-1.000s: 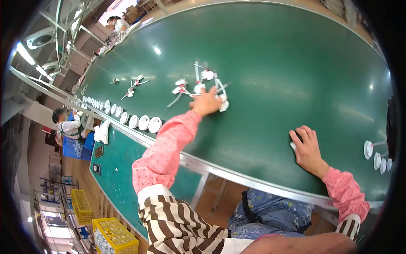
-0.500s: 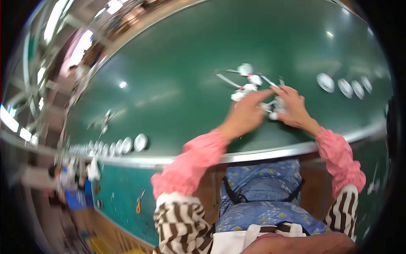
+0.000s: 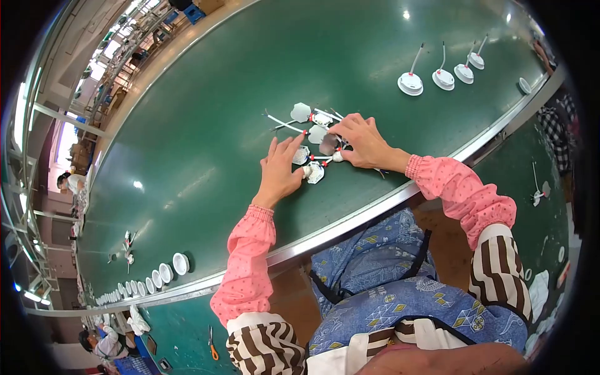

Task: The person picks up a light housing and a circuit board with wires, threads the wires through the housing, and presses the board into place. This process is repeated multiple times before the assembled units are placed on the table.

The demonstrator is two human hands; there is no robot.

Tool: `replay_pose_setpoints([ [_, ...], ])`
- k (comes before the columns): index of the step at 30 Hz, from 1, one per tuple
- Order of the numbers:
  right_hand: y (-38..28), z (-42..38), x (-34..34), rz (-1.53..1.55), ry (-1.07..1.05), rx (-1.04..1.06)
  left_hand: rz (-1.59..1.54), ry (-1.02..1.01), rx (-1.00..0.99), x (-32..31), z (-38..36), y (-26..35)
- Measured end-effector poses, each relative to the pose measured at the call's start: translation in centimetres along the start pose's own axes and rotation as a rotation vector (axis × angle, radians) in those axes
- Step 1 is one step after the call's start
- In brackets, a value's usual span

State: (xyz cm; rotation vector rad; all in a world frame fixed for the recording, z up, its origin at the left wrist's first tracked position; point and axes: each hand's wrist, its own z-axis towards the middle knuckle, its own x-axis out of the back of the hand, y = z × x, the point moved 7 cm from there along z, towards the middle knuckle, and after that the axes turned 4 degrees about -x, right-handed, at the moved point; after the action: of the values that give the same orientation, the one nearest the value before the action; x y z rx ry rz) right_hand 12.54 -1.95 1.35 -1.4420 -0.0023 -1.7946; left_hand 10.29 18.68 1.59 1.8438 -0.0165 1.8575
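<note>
Now working both bare hands around a cluster of wired plates [image 3: 317, 134], lying on the green tabletop [image 3: 231, 75] beyond its metal edge [image 3: 337, 228]. Cupping the left hand [image 3: 281, 170] along the cluster's left side, holding thumb and fingers well apart, unclenched, resting the thumb tip right beside the lowest plate [image 3: 316, 174]. Arching the right hand [image 3: 365, 142] over the other side, straddling a greyish plate [image 3: 328, 145] between thumb and fingertips; pinching it or merely touching, cannot tell from here. And seeing one white cable [image 3: 285, 124] pointing to the upper left, running its long axis on a slant from a red collar near the left fingertips! Seeing another cable [image 3: 327, 114] aiming nearly the opposite way, sloping rightward and slightly down toward the right hand. Spotting the uppermost plate [image 3: 300, 112] showing its pale flat side upward. Over at the upper right, finding round white fittings [image 3: 410, 84] standing in a row, pointing their leads away from the near edge. At the lower left, noticing white cups [image 3: 180, 264] lining the table's edge, well apart from the cluster.
</note>
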Motion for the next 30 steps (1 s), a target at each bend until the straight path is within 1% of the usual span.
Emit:
replay_pose_setpoints([
  [2,0.6,-0.7,0.9,0.033,-0.023,-0.070,-0.070,0.056,-0.027,0.2,-0.1,0.2],
  [3,0.8,-1.0,1.4,0.057,-0.021,-0.081,-0.129,0.177,-0.065,0.9,-0.1,0.1],
  [6,2.0,-1.5,2.8,0.149,0.019,-0.100,-0.124,0.267,0.008,1.8,0.2,-0.7],
  [7,2.6,-1.6,3.1,0.195,0.052,-0.101,-0.131,0.289,-0.018,2.1,0.5,-0.1],
  [10,2.9,-1.6,4.9,0.265,0.139,-0.115,0.016,0.290,-0.133,2.9,2.8,3.1],
  [12,3.8,-1.3,6.0,0.275,0.175,-0.162,0.045,0.201,-0.096,2.1,5.0,4.0],
  [13,4.7,-1.2,6.8,0.360,0.186,-0.244,0.059,0.156,-0.081,1.8,6.1,4.3],
  [16,6.3,-1.0,10.4,0.483,0.286,-0.264,-0.102,0.054,-0.035,-0.1,8.8,3.4],
  [17,6.8,-1.0,11.6,0.507,0.359,-0.231,-0.092,0.053,-0.045,-0.6,9.3,3.2],
  [20,6.9,-1.3,14.9,0.606,0.326,-0.338,-0.016,-0.039,-0.056,-3.1,10.2,2.4],
  [21,7.0,-1.5,15.8,0.616,0.352,-0.340,-0.067,-0.021,-0.070,-2.8,10.1,3.0],
  [24,7.4,-2.3,17.6,0.720,0.406,-0.354,-0.036,-0.013,-0.043,-3.4,10.5,2.9],
  [28,7.6,-2.6,19.8,0.781,0.519,-0.328,-0.006,0.023,-0.088,-3.5,10.4,4.2],
  [29,7.8,-2.7,20.5,0.755,0.557,-0.290,0.007,0.068,-0.078,-3.2,10.1,4.5],
  [30,8.0,-3.1,20.9,0.775,0.563,-0.306,0.021,0.111,-0.068,-3.0,9.6,5.0],
])
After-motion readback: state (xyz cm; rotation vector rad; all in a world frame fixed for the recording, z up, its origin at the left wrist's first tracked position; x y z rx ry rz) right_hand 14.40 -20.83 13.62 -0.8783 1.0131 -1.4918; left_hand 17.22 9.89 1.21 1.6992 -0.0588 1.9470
